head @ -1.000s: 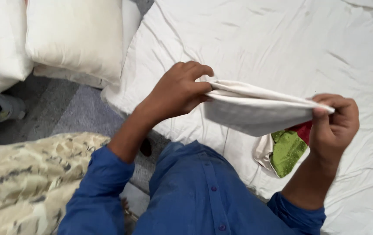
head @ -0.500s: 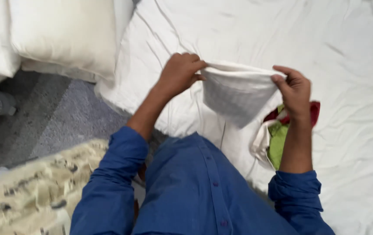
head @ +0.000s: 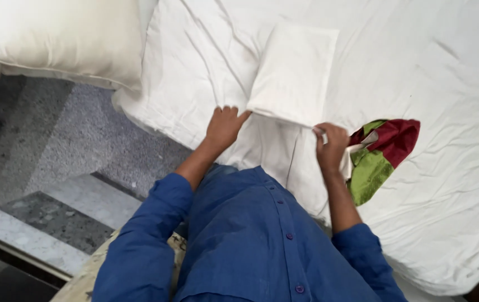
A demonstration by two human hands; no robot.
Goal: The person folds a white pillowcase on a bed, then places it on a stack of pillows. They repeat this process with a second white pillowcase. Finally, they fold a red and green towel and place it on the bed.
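A folded white cloth (head: pixel 295 70), flat and rectangular, lies on the white bed sheet (head: pixel 452 84). My left hand (head: pixel 225 124) rests flat on the sheet at the cloth's near left corner, fingers spread and touching its edge. My right hand (head: pixel 330 142) pinches the cloth's near right corner between fingers and thumb. A crumpled red and green cloth (head: pixel 382 151) sits on the sheet just right of my right hand. My blue shirt fills the bottom of the view.
A large cream pillow (head: pixel 60 39) lies at the top left, beside the bed corner. Grey speckled floor (head: pixel 55 145) with pale stone strips runs along the left. A patterned cream fabric (head: pixel 83 282) shows at the bottom left.
The white cloth was held up in the air between both hands; now it lies folded flat on the bed, with my hands lowered to its near corners.
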